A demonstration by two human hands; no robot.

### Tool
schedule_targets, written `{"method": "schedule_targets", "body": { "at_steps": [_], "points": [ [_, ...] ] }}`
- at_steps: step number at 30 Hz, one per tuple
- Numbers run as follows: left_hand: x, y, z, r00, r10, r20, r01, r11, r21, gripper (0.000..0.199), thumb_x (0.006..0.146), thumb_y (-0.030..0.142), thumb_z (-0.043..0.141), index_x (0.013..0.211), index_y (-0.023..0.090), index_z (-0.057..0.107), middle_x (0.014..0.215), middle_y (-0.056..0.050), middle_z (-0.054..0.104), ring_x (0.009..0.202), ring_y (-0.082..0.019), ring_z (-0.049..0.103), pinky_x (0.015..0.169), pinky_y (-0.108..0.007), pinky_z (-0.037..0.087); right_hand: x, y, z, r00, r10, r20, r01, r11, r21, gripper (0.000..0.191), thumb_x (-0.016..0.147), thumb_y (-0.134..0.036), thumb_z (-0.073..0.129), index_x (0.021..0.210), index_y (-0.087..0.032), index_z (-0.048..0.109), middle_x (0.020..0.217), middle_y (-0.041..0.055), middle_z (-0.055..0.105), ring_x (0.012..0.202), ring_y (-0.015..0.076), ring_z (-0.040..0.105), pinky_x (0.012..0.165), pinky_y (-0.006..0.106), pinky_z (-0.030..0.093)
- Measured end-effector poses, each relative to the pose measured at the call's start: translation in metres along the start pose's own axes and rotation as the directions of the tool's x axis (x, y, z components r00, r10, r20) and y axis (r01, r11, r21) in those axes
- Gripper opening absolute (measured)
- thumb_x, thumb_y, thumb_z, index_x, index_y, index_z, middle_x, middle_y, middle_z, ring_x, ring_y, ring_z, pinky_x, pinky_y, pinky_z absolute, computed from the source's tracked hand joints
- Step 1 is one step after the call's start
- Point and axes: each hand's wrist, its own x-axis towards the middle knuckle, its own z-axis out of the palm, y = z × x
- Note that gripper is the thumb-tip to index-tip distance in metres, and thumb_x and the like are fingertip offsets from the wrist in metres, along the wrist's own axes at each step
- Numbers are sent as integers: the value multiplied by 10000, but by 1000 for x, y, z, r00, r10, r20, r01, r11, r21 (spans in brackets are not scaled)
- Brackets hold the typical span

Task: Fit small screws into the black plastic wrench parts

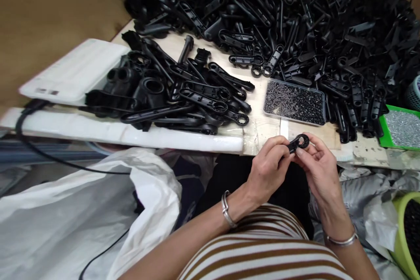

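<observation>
A small black plastic part with a toothed ring end is held between both hands at the table's front edge. My left hand is closed around its narrow end. My right hand pinches the ring end, thumb below and fingers behind. Just beyond the hands lies a clear shallow box filled with tiny grey and black pieces. A heap of black arm-shaped parts lies to the left of the box.
Black parts are piled high along the back. A white flat case lies at the left. On the right are a green tray of small silvery pieces and a yellow-green tub. A white sack hangs open below the table edge.
</observation>
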Motion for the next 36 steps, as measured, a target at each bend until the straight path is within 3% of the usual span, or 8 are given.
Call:
{"method": "schedule_targets", "body": {
  "at_steps": [8,15,19,24,28,31,33,36],
  "points": [
    [1,6,-3,1000,-28,13,29,998,-57,204,815,36,635,743,177,506,871,-21,608,802,-106,616,721,-203,517,5,-5,7,994,102,-49,-94,986,140,368,593,-181,820,909,-188,630,720,-38,646,598,92,573,531,178,517],
    [5,8,-1,995,-98,8,98,993,-66,227,791,12,646,749,177,495,848,-11,600,804,-111,599,730,-218,508,6,-10,-6,964,213,159,-237,961,147,285,675,-253,805,923,-169,693,848,4,663,748,115,606,716,224,561],
    [3,10,0,998,-63,8,63,997,-33,230,793,13,641,750,182,490,843,-7,594,800,-110,601,721,-215,515,4,-6,-8,972,189,140,-211,963,165,291,675,-251,799,938,-176,696,852,5,662,750,120,601,703,221,550],
    [0,13,0,999,-7,31,7,1000,11,221,819,7,599,733,183,497,841,-8,586,793,-100,612,720,-191,526,3,-2,2,987,154,51,-161,968,194,237,626,-253,802,794,-157,667,718,-13,619,611,91,539,582,187,501],
    [1,12,2,998,48,35,-50,996,69,204,831,19,576,727,187,524,833,-11,582,788,-109,618,703,-190,536,6,-2,10,993,99,70,-108,983,147,187,668,-282,749,752,-160,635,627,-38,543,539,75,458,503,170,421],
    [2,9,1,995,67,74,-71,996,55,126,856,76,588,810,190,559,881,-30,606,802,-126,629,707,-215,552,9,-2,4,994,24,105,-30,998,56,189,738,-309,707,861,-179,647,668,-38,537,592,92,471,545,189,426],
    [2,7,-3,982,103,158,-105,994,10,70,891,143,585,947,184,574,963,-59,639,876,-150,646,767,-251,561,13,-7,-10,991,20,134,-14,999,-42,319,766,-337,692,1047,-194,648,719,-27,554,642,114,508,592,220,461],
    [6,4,-17,951,201,236,-215,976,34,192,918,182,572,1108,161,554,1043,-93,667,994,-188,639,884,-317,533,23,-30,-44,993,-15,114,47,957,-285,552,786,-367,658,1295,-180,553,759,-3,585,685,152,567,644,286,506]
  ]
}}
